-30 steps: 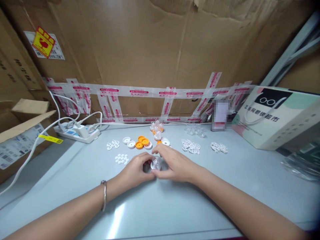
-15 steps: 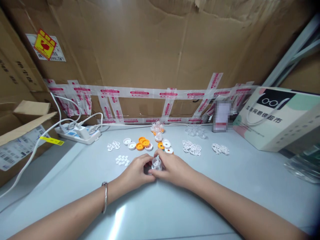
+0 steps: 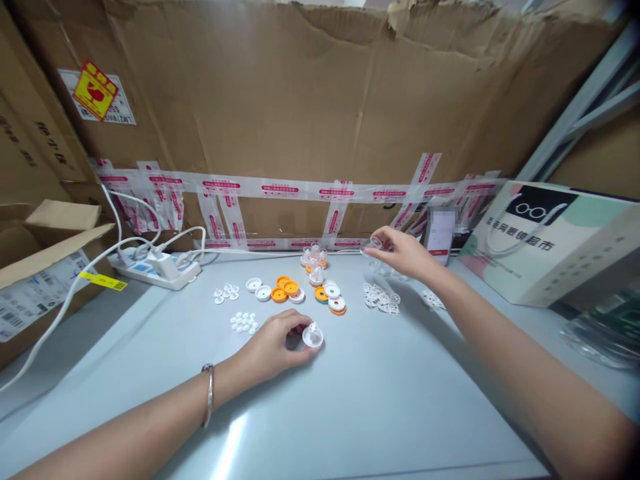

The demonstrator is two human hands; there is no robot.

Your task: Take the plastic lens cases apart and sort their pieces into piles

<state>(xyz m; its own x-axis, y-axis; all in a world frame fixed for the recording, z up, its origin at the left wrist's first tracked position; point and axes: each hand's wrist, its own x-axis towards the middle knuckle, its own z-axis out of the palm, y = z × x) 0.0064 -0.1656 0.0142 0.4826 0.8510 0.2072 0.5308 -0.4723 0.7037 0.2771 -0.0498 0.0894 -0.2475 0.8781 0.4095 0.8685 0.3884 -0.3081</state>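
My left hand (image 3: 283, 340) rests on the table with thumb and fingers closed on the rim of a white round plastic cap (image 3: 313, 340). A small clear and white piece stands upright in the middle of that cap. Farther back on the right, my right hand (image 3: 400, 252) pinches a clear plastic cup (image 3: 373, 245) above a cluster of similar clear cups (image 3: 383, 269), partly hidden by the hand. Between the hands lie orange and white round caps (image 3: 290, 287) and stacked orange and white discs (image 3: 337, 304).
Small white parts lie in groups: stemmed pieces (image 3: 227, 293), round discs (image 3: 244, 323) and flat openwork pieces (image 3: 381, 299). Behind the caps stand clear-topped pieces (image 3: 314, 256). A power strip (image 3: 170, 270), phone (image 3: 441, 233), paper bag (image 3: 555, 247) and large cardboard box (image 3: 240, 100) border the table.
My right hand has left the cap at my left hand and moved back and right to the clear cups, where it pinches one. My left hand keeps its hold on the white cap.
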